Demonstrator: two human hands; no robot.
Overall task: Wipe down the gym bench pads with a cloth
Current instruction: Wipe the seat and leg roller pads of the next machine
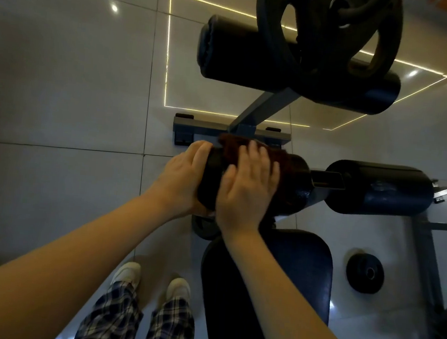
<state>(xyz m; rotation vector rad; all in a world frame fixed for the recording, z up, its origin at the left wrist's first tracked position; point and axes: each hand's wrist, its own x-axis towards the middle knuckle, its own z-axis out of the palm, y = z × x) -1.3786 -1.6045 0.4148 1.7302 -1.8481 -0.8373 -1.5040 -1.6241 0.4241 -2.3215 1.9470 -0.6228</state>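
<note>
**Wipe in progress: near-left roller pad**

The cloth (231, 146) is dark reddish-brown with a nappy, towelling-like surface. It lies draped over the top of the near-left roller pad (212, 179), at the foot end of the bench.

The right hand (245, 183) presses it down, fingers straight and spread, not clenched. The left hand (182, 175) braces the pad's outer end, fingers extended along the curve (no grasp evident).

Judgement: midway at best, with this one pad under the cloth.
- The twin roller (378, 189) shows pale smears; I cannot tell whether they are wet or glare.
- The long upper roller (254, 60) and the seat pad (269, 277) give no sign either way.

The pads are black with a smooth, vinyl-like skin. All are cylinders except the flat, round-cornered seat. The frame (266, 105) is square painted steel tube. A weight plate (328, 34) sits beyond it, and the floor (60, 99) is glossy tile.
</note>
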